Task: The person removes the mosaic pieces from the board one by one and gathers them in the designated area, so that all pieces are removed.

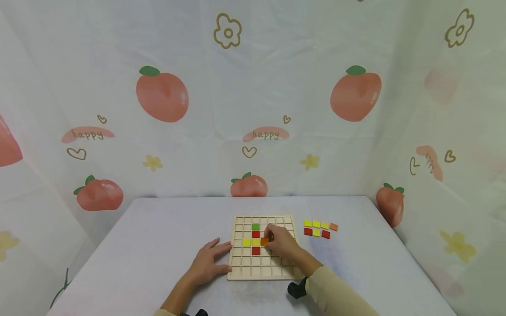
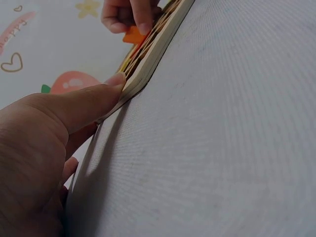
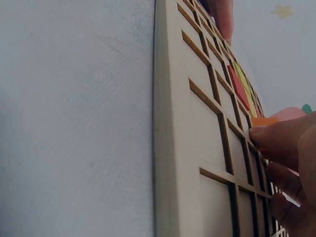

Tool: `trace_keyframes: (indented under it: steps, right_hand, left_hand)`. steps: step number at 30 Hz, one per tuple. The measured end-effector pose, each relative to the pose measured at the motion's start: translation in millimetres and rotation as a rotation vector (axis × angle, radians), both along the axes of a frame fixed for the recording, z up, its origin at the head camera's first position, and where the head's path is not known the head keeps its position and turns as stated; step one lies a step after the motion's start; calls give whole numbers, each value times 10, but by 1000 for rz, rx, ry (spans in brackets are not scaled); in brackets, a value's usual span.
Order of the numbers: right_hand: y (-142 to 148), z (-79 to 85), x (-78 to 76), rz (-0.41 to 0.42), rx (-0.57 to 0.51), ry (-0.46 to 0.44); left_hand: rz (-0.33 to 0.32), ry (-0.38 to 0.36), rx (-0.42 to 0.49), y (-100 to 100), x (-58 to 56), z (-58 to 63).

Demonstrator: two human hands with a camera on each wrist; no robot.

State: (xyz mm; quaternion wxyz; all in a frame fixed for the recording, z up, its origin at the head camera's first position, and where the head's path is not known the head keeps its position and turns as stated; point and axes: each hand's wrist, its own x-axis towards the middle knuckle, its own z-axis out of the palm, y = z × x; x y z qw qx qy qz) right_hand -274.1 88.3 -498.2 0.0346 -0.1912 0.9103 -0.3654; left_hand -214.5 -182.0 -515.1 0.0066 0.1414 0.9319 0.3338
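A wooden grid board lies flat on the table. Several square tiles sit in its cells: a green tile, a red tile, two yellow tiles and a lower red tile. Between thumb and fingers, my right hand pinches an orange tile at the cell right of the yellow pair; whether it is fully seated I cannot tell. My left hand rests at the board's left edge, thumb touching the rim and fingers extended.
Right of the board lie loose tiles in two rows: several yellow tiles, red tiles and one orange tile. A white table extends around the board. Behind it hangs a fruit-print curtain.
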Motion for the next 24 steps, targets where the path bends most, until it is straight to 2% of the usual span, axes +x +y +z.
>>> trace_keyframes:
  steps: [4,12,24]
  right_hand:
    - [7,-13,27,18,-19,5]
    - [107,-26,31,-10,-86,25]
    - [447,36,-31,-157,-145,71]
  left_hand:
    - [-1,6,-5,-6,-4,-8]
    - [1,-1,0,-7,-6,-16]
    - [0,-6,-1,-7,-1,-7]
